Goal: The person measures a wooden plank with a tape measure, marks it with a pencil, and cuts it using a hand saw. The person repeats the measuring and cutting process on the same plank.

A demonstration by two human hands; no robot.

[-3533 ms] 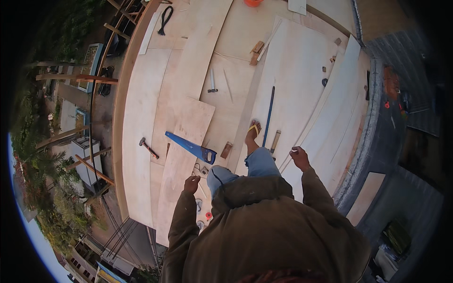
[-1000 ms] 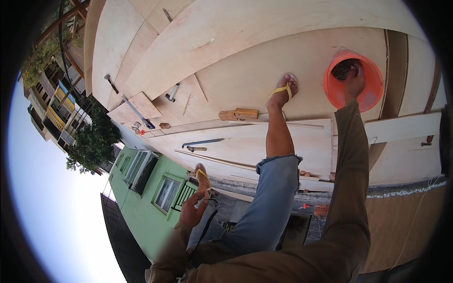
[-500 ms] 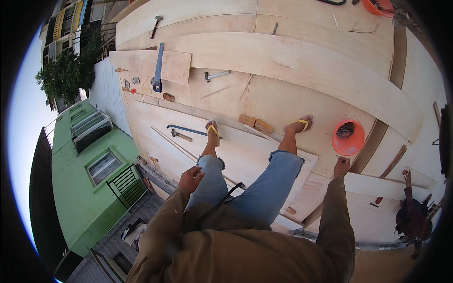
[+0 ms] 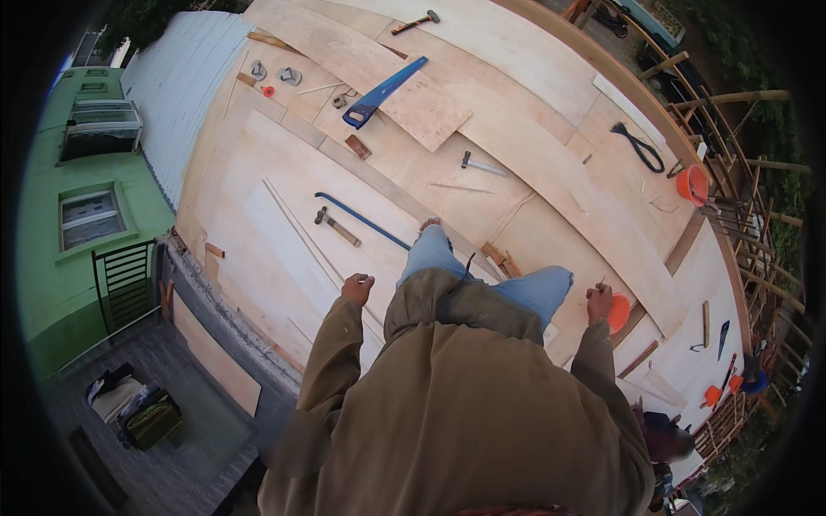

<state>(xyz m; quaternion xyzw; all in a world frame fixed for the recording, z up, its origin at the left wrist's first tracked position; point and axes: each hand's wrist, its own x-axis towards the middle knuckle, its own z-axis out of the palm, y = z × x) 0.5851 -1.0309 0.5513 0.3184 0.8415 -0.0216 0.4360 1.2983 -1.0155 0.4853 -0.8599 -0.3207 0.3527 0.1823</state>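
My right hand [image 4: 600,301] pinches a thin nail-like piece beside the orange bucket [image 4: 619,319], which is partly hidden behind it. My left hand [image 4: 358,287] has its fingers curled near my left thigh; I cannot make out whether anything is inside. Just beyond my feet, on plywood sheets [image 4: 551,232], lie a blue pry bar [image 4: 363,220], a wooden-handled hammer [image 4: 342,231] and stacked wood blocks [image 4: 495,258]. Farther off are a blue handsaw [image 4: 385,91], a metal-handled hammer [image 4: 483,165] and another hammer [image 4: 416,23].
A co-worker [image 4: 667,434] is at lower right, near small orange containers [image 4: 711,395]. Another orange bucket [image 4: 693,185] and a black coil [image 4: 648,153] sit near scaffold poles [image 4: 744,99]. At left, the deck's edge [image 4: 275,344] drops beside a green building [image 4: 69,198].
A second ago my right hand was inside the bucket; it has come out with the thin piece. My view has swung round, bringing the scaffolding into sight at right.
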